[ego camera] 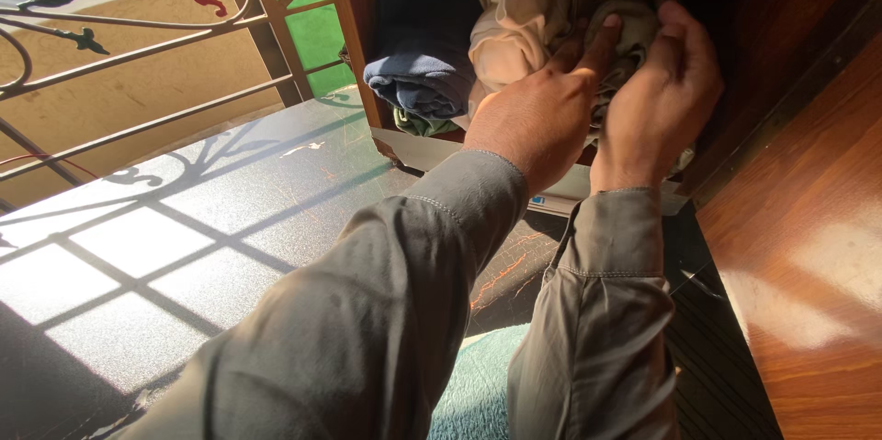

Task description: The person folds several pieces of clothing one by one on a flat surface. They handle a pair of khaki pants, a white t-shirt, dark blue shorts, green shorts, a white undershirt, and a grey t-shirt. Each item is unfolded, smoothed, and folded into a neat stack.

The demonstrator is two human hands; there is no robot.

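in a sunlit wooden cupboard (781,27), the left hand (542,114) and right hand (663,95) both pinch a crumpled beige cloth (528,13) beside folded blue clothes (418,82).

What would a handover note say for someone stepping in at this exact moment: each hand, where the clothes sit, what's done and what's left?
Left hand: gripping the beige bundle of clothes at the cupboard shelf.
Right hand: fingers curled on the same bundle, right side.
Blue folded garment: lying on the shelf, left of the bundle, untouched.
Done: bundle rests in the cupboard opening.
Left: both hands are on it, not released; how far in it sits is hidden.
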